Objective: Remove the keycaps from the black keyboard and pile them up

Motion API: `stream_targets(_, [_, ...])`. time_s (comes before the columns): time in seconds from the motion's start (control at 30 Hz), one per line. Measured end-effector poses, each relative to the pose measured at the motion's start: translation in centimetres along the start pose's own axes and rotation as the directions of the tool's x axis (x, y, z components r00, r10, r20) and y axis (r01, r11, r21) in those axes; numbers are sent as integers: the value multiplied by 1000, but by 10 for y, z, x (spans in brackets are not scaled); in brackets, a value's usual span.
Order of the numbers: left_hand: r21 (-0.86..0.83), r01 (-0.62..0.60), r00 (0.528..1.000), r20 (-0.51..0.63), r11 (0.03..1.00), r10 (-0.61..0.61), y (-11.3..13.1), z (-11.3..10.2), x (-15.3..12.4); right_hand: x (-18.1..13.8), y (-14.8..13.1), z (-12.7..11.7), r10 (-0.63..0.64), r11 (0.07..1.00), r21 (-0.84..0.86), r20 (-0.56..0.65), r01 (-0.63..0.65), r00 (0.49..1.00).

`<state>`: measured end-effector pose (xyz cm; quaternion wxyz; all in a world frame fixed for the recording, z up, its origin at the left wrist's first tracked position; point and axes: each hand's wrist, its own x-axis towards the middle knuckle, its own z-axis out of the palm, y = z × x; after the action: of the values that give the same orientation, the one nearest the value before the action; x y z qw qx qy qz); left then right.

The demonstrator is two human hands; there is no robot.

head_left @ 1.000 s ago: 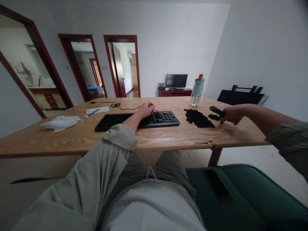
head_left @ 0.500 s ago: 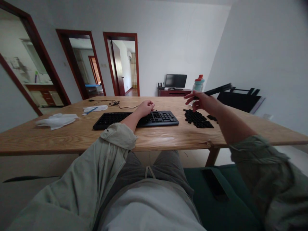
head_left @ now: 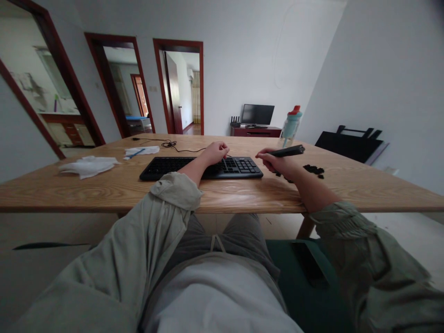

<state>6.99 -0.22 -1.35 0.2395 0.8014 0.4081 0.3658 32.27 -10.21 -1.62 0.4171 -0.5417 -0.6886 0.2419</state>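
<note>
A black keyboard (head_left: 163, 167) lies on the wooden table in front of me. Over its right half rests my left hand (head_left: 215, 153), fingers curled and pressed together; whatever they may hold is too small to tell. My right hand (head_left: 277, 162) is just past the keyboard's right end, closed around a long black tool with a thick handle (head_left: 288, 151). The tool's front end is hidden by the fingers. Loose black keycaps (head_left: 313, 169) lie right of that hand, and more show partly beneath it.
A water bottle (head_left: 292, 127) with an orange cap stands behind my right hand. To the left are white tissues (head_left: 89, 166) and a blue pen-like stick (head_left: 136, 154) on a white sheet. The keyboard's cable (head_left: 169, 144) coils behind. A dark phone (head_left: 310, 264) lies on the green seat.
My right hand has moved left and down with the black tool, from above the keycaps to beside the keyboard, its fingers now closer together. The left hand stays over the keyboard. The view has shifted slightly.
</note>
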Motion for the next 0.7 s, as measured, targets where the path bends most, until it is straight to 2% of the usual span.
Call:
stream_targets(0.2, [37, -29, 999, 15, 999, 29, -1, 0, 0, -1, -6, 1, 17, 989, 144, -7, -16, 1000])
stream_targets(0.43, [84, -29, 999, 22, 996, 27, 3, -2, -2, -1, -3, -3, 85, 996, 25, 40, -86, 996])
stream_targets(0.6, [108, -54, 998, 32, 993, 51, 4, -3, -3, 0, -1, -1, 71, 997, 36, 64, -74, 995])
stream_targets(0.7, [145, -71, 997, 32, 987, 67, 4, -2, -4, -2, -2, 0, 86, 996, -13, 110, -85, 990])
